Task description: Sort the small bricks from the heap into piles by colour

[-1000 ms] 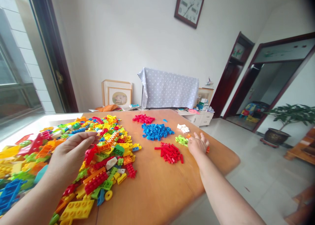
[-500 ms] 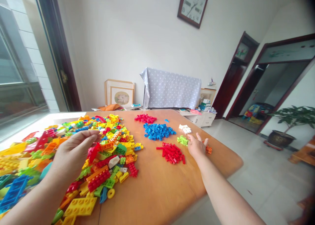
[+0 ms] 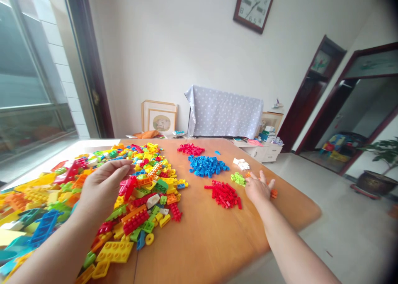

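Note:
Above the big mixed heap of toy building bricks (image 3: 115,251), my left hand (image 3: 104,188) has its thumb and fingers pinched together. Whatever may be between those fingertips cannot be made out against the colours behind. My right hand (image 3: 259,188), fingers spread, reaches over a small group of orange bricks (image 3: 273,193), partly covering it. Just left of that hand lie lime-green bricks (image 3: 238,178); white bricks (image 3: 241,164) are a little farther back. Nearby sit separate piles of red bricks (image 3: 224,194), blue bricks (image 3: 207,166) and pinkish-red bricks (image 3: 190,149).
The wooden table (image 3: 180,255) has a rounded right edge, with tiled floor beyond it. A cloth-draped object (image 3: 225,112) and a white cabinet (image 3: 264,152) stand behind. A potted plant (image 3: 377,178) is at far right, and a clock (image 3: 254,8) hangs on the wall.
The view has turned slightly left, so everything sits farther right. Both hands keep nearly the same places and shapes over the bricks.

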A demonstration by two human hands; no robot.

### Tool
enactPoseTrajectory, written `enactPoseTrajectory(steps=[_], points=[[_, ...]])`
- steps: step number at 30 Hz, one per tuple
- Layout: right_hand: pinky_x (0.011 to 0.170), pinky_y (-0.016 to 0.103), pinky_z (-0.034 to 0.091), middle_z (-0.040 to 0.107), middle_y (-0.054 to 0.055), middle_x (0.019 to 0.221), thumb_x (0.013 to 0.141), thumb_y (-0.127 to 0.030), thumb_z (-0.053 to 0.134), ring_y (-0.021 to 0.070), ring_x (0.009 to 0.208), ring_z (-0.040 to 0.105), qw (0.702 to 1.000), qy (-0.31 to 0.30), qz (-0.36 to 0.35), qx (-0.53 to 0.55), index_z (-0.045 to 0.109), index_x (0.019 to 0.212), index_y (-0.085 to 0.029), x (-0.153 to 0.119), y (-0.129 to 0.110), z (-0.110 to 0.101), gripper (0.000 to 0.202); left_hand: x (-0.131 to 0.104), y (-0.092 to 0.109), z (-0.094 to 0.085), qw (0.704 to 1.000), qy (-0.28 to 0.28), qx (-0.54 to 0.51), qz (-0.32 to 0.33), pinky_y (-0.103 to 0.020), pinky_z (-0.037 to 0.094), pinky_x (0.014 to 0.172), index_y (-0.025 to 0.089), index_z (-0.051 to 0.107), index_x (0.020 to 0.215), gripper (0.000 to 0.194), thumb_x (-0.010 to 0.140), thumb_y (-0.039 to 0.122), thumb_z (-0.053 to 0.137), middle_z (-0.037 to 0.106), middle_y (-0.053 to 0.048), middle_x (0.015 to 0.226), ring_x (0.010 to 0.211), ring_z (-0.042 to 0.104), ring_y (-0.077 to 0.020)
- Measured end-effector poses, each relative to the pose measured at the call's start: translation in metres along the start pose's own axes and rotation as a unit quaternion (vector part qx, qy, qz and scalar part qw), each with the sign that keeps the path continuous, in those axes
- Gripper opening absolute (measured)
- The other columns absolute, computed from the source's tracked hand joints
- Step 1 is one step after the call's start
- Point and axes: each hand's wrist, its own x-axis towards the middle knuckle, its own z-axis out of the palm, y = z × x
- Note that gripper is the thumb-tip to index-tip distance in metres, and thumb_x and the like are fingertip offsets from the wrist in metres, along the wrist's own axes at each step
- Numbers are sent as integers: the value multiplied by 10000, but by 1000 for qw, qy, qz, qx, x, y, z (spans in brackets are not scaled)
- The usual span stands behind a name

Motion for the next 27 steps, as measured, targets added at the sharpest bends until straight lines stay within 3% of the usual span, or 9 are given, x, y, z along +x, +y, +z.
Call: enactPoseTrajectory(steps=[4,13,16,22,27], points=[[1164,757,-36,560,-29,1520,963,-202,421,323,1572,106,1000,20,9,-3,758,1155,-375,-2,-5,2,424,1,3,-3,999,23,-26,16,-296,524,841,190,750,1027,315,795,401,786,739,-58,1000,916,681,-184],[1168,715,72,552,-12,1532,969,-175,389,299,1578,105,1000,20,-3,-3,762,1141,-369,-1,-8,8,455,3,11,-7,995,66,-68,30,-253,504,754,187,746,999,296,773,376,770,743,-47,942,859,680,-168],[1163,722,89,590,-17,1495,957,-169,399,301,1565,163,999,47,-8,7,764,1113,-364,-2,-7,8,443,5,12,-9,992,85,-90,31,-250,499,757,183,743,1015,306,766,358,771,744,-53,954,850,680,-159],[1181,690,86,666,29,1396,930,-184,427,307,1466,362,986,157,-36,51,750,1143,-349,-9,-14,-9,421,11,13,-16,985,101,-134,45,-247,500,736,192,725,1005,290,762,347,759,731,-41,929,840,680,-152],[1193,541,231,661,97,1387,950,-222,369,297,1352,504,972,176,-99,123,734,1176,-233,-14,-35,-35,430,15,24,-21,973,113,-198,32,-243,512,727,189,703,966,253,740,288,759,716,-17,892,790,673,-127]])
